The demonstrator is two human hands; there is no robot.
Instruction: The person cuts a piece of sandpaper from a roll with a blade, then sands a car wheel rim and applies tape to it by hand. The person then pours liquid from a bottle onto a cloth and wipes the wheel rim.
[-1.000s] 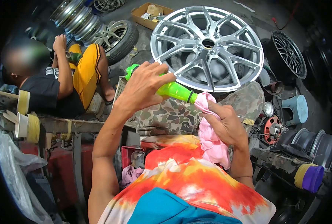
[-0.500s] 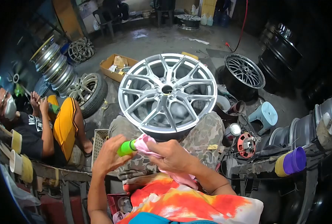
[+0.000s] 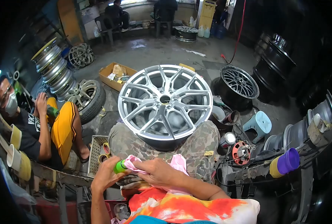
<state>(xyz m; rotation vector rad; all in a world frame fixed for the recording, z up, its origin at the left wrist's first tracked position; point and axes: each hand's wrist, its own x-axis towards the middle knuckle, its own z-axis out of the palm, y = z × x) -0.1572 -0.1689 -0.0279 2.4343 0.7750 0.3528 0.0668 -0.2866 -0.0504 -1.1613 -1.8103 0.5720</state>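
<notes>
In my left hand [image 3: 107,172] is a bright green cylindrical thing [image 3: 119,167]; the fingers hide most of it, so its kind does not show. My right hand [image 3: 156,171] grips a pink cloth [image 3: 178,164], bunched round the green thing's right end. One part of the cloth sticks up behind the right wrist. Just beyond both hands a silver multi-spoke car wheel rim [image 3: 165,100] lies face up by my knees, tilted slightly toward me. Neither hand touches the rim.
At left sits a masked person [image 3: 31,127] in yellow shorts. A cardboard box [image 3: 115,74] stands behind the rim, a plastic basket [image 3: 95,156] left of my legs. To the right are a black rim [image 3: 239,84], a light blue stool [image 3: 258,126], a can [image 3: 227,140] and a red-orange cable reel [image 3: 241,152].
Both hands have moved lower and a little left with the green thing and the cloth. A cloth end now stands up behind my right hand. The view has tilted up slightly.
</notes>
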